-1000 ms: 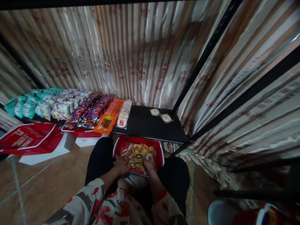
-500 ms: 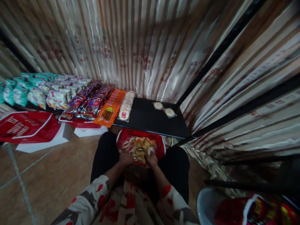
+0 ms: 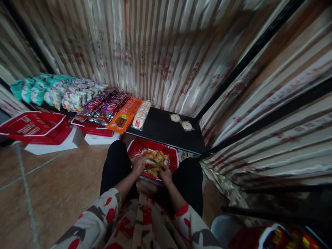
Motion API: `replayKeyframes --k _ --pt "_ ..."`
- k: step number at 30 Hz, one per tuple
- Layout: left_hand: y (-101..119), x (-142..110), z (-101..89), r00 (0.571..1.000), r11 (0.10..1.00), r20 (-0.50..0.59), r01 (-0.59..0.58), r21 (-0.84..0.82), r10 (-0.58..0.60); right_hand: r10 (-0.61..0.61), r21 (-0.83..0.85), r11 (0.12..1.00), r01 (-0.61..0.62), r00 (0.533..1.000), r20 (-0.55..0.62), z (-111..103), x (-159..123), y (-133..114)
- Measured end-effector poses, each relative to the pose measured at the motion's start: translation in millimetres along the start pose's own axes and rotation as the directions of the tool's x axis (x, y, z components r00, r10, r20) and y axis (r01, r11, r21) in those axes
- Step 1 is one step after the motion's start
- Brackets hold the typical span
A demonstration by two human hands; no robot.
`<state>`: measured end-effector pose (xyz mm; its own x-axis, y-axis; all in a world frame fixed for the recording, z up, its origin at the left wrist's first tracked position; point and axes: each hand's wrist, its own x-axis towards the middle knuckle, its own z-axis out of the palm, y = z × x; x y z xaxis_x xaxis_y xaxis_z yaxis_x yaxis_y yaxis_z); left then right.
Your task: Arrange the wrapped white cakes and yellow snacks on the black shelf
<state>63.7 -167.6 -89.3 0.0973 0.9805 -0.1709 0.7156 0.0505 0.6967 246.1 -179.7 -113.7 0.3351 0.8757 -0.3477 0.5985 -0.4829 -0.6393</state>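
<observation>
Between my knees sits a red plastic basket [image 3: 174,151] holding several small yellow wrapped snacks [image 3: 156,157]. My left hand [image 3: 139,165] reaches over its left side, fingers curled on a pale wrapped snack [image 3: 149,162]. Inside the right half, my right hand [image 3: 166,174] is closed among the packets. Its fingertips are partly hidden, so what they hold is unclear. Beyond the basket, on a black shelf [image 3: 163,128], lie two flat round wrapped biscuits [image 3: 181,121] and a clear pack of white round pieces [image 3: 140,116].
Left along the shelf are an orange packet [image 3: 123,116], dark red packets [image 3: 103,107] and rows of green and white packets [image 3: 55,90]. Another red basket [image 3: 33,128] stands at far left. Black metal poles [image 3: 249,55] cross the striped curtain [image 3: 160,45] at right.
My left hand has lifted slightly and moved right, with a pale wrapped snack at its fingers. My right hand stays among the packets. The view has shifted a little.
</observation>
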Motion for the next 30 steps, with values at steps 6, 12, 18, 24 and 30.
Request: replayKeyframes --k 6,12,18,24,30 --pt "-3 2 7.9 0.996 0.961 -0.082 -0.037 -0.274 0.015 -0.185 0.375 0.918 0.13 0.976 0.114 12 -7 -6" --pt "7 13 2.9 0.992 0.894 -0.079 0.058 -0.443 -0.103 -0.21 0.698 0.716 -0.003 0.953 0.22 18 -11 -14" --pt "21 21 -8.8 0.986 0.815 -0.022 0.124 -0.567 -0.166 -0.079 0.745 0.662 -0.087 0.979 0.185 8 -11 -26" --pt "41 24 -10.1 0.95 0.415 0.202 0.288 -0.863 -0.238 -0.075 0.846 0.527 -0.086 0.986 0.147 -7 -21 -46" --pt "48 37 -1.2 0.978 0.413 0.089 0.16 -0.897 -0.186 0.014 0.904 0.393 -0.168 0.984 0.177 -9 -22 -50"
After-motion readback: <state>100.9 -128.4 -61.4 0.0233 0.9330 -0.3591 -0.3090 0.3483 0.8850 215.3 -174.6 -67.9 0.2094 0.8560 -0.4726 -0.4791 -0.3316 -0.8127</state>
